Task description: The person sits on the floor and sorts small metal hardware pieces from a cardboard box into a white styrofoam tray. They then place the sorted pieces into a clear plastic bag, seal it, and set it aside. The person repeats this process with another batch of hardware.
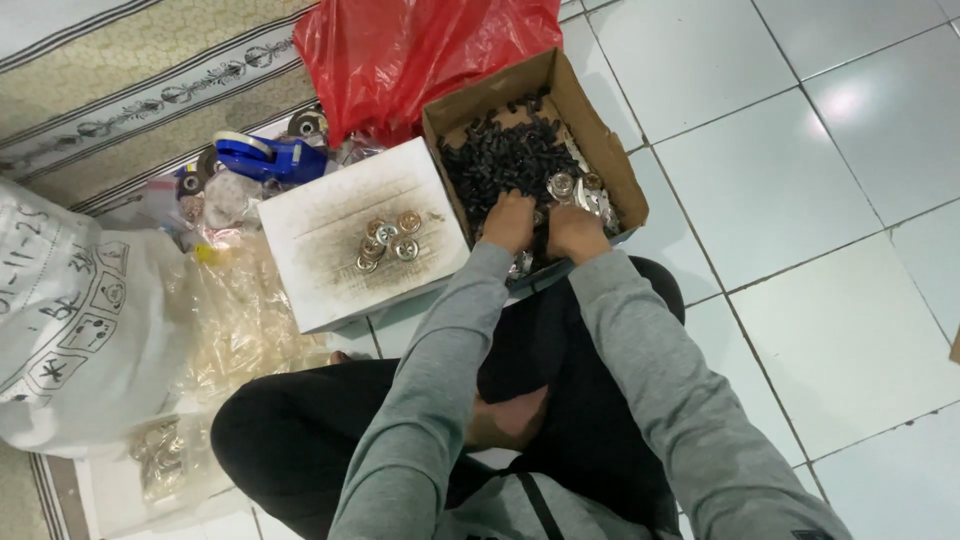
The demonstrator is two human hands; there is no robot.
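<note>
both hands, left hand [510,222] and right hand [576,232], dug into one cardboard box [598,140] of small black parts [500,160]; grip can't be told. about five silver discs [388,240] on one white box [330,270].

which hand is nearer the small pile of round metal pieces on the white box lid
Left. The left hand is in the near end of the cardboard box, on the side beside the metal pieces on the white lid. The right hand is beyond it, farther away.
</note>
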